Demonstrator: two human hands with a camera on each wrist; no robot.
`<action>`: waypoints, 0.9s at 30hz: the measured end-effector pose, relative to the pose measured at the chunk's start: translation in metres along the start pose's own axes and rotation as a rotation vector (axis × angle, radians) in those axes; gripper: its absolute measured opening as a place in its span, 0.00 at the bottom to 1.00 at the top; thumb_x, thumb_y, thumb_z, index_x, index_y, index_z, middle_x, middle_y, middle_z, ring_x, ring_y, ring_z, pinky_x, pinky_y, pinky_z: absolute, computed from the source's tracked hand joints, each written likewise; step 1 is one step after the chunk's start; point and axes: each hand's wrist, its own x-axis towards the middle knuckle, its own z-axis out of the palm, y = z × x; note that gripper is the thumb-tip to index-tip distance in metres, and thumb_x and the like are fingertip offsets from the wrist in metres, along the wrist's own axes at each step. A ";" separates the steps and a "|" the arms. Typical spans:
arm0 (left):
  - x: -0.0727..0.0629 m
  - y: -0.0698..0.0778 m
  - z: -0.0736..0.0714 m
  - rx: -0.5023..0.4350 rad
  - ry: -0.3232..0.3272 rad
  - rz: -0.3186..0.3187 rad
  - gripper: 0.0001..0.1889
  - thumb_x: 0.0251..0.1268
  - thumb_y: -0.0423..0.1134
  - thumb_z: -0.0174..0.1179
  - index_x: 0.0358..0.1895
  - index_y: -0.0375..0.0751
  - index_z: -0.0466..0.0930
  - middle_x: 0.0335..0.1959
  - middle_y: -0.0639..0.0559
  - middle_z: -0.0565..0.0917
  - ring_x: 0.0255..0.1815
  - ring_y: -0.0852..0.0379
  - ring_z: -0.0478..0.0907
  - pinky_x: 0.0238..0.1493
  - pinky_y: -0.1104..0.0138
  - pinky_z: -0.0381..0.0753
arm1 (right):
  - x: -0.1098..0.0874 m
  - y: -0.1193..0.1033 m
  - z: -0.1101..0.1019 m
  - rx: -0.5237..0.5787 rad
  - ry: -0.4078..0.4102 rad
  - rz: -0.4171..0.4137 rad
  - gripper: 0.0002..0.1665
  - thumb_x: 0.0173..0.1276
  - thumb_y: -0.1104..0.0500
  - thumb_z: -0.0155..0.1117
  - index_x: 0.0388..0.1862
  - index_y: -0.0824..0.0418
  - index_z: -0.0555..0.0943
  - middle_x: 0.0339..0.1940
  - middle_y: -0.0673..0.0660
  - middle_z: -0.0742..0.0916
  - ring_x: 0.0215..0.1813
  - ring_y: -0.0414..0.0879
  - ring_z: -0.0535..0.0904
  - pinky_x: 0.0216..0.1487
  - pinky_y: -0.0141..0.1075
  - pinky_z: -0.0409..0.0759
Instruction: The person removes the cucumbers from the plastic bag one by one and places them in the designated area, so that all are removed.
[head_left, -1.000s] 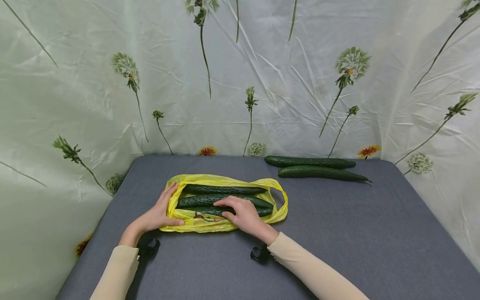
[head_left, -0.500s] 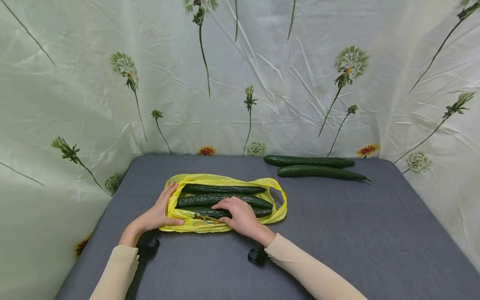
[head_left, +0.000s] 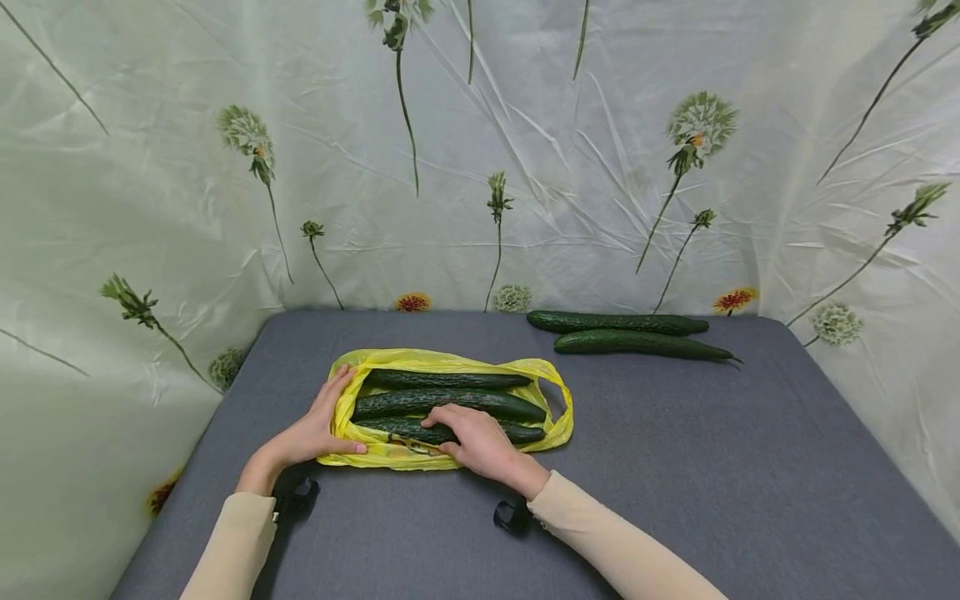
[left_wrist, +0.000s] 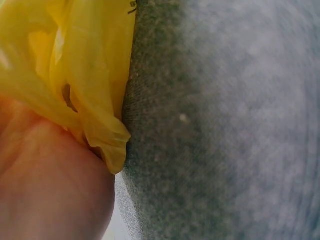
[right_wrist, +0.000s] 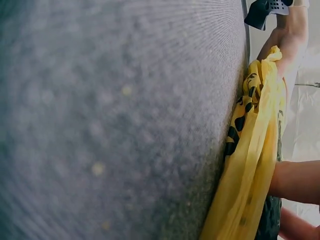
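Note:
A yellow plastic bag [head_left: 442, 458] lies on its side on the table, its mouth spread wide. Inside it, three dark green cucumbers lie side by side: a far one [head_left: 450, 380], a middle one [head_left: 420, 402] and a near one [head_left: 528, 434]. My right hand [head_left: 480, 442] reaches over the bag's near edge and grips the near cucumber, thumb on the close side and fingers over the top. At the bag's left end my left hand [head_left: 311, 429] is spread against the plastic, its fingers along the left side and its thumb on the near rim.
Two more cucumbers lie at the back of the table, one [head_left: 618, 323] behind the other [head_left: 645, 343]. Grey cloth covers the table [head_left: 675, 467]. A pale curtain [head_left: 585, 167] with printed flowers hangs behind it and along the sides.
My right hand has shifted slightly toward me with the near cucumber, showing more of it and widening its gap from the middle one. My left hand stays on the bag's end.

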 end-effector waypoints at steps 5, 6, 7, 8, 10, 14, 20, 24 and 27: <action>0.000 0.000 -0.001 -0.002 0.003 0.005 0.59 0.51 0.44 0.73 0.77 0.42 0.35 0.76 0.39 0.31 0.73 0.32 0.28 0.58 0.29 0.44 | 0.000 0.001 0.001 0.011 0.015 -0.005 0.20 0.63 0.62 0.68 0.54 0.53 0.79 0.53 0.51 0.83 0.48 0.42 0.80 0.40 0.31 0.76; 0.000 0.000 -0.001 -0.003 0.002 0.007 0.59 0.51 0.44 0.73 0.77 0.42 0.35 0.76 0.39 0.31 0.73 0.32 0.28 0.58 0.29 0.44 | 0.000 0.001 0.001 0.028 0.023 -0.006 0.20 0.63 0.63 0.68 0.54 0.53 0.80 0.53 0.51 0.83 0.43 0.40 0.80 0.36 0.30 0.74; 0.000 0.001 0.000 -0.004 0.002 0.007 0.59 0.51 0.44 0.73 0.77 0.42 0.35 0.76 0.39 0.31 0.73 0.32 0.28 0.58 0.29 0.43 | 0.000 0.002 0.001 0.046 0.029 -0.006 0.19 0.63 0.63 0.68 0.53 0.53 0.80 0.52 0.51 0.84 0.37 0.39 0.78 0.32 0.29 0.71; 0.000 0.001 0.000 -0.006 0.002 0.008 0.59 0.51 0.44 0.73 0.77 0.42 0.35 0.76 0.39 0.31 0.73 0.32 0.28 0.58 0.29 0.43 | 0.000 0.003 0.001 0.065 0.035 -0.004 0.19 0.63 0.64 0.68 0.53 0.53 0.80 0.52 0.51 0.84 0.31 0.38 0.75 0.29 0.28 0.68; 0.000 0.001 0.000 -0.005 0.002 0.005 0.59 0.51 0.44 0.72 0.77 0.42 0.35 0.76 0.39 0.31 0.73 0.32 0.28 0.58 0.29 0.44 | 0.000 0.004 0.002 0.094 0.047 -0.002 0.19 0.63 0.66 0.67 0.53 0.53 0.81 0.51 0.51 0.84 0.23 0.36 0.67 0.24 0.28 0.61; -0.001 0.001 0.000 -0.010 0.002 -0.001 0.59 0.51 0.44 0.72 0.77 0.42 0.35 0.76 0.39 0.31 0.73 0.32 0.28 0.58 0.29 0.44 | -0.001 0.003 0.001 0.114 0.068 -0.009 0.23 0.63 0.72 0.62 0.54 0.53 0.82 0.50 0.52 0.85 0.16 0.34 0.58 0.18 0.27 0.51; 0.000 0.000 0.000 -0.022 0.003 0.001 0.59 0.52 0.44 0.72 0.77 0.42 0.35 0.76 0.39 0.30 0.73 0.32 0.28 0.58 0.29 0.43 | -0.001 0.001 -0.005 0.082 0.098 -0.034 0.24 0.63 0.72 0.61 0.55 0.53 0.83 0.52 0.50 0.84 0.19 0.35 0.61 0.17 0.27 0.49; 0.000 -0.001 -0.001 -0.030 -0.001 0.004 0.58 0.52 0.43 0.72 0.77 0.43 0.35 0.76 0.39 0.30 0.73 0.32 0.28 0.58 0.29 0.44 | -0.001 0.001 -0.010 0.057 0.094 -0.033 0.22 0.65 0.69 0.63 0.56 0.52 0.82 0.54 0.50 0.84 0.24 0.35 0.68 0.17 0.27 0.51; -0.001 0.000 -0.001 -0.043 -0.003 0.003 0.58 0.52 0.43 0.72 0.77 0.43 0.35 0.76 0.40 0.30 0.73 0.32 0.27 0.58 0.29 0.44 | 0.000 0.002 -0.014 0.040 0.090 -0.028 0.21 0.65 0.66 0.64 0.56 0.51 0.82 0.55 0.50 0.83 0.30 0.36 0.73 0.17 0.26 0.53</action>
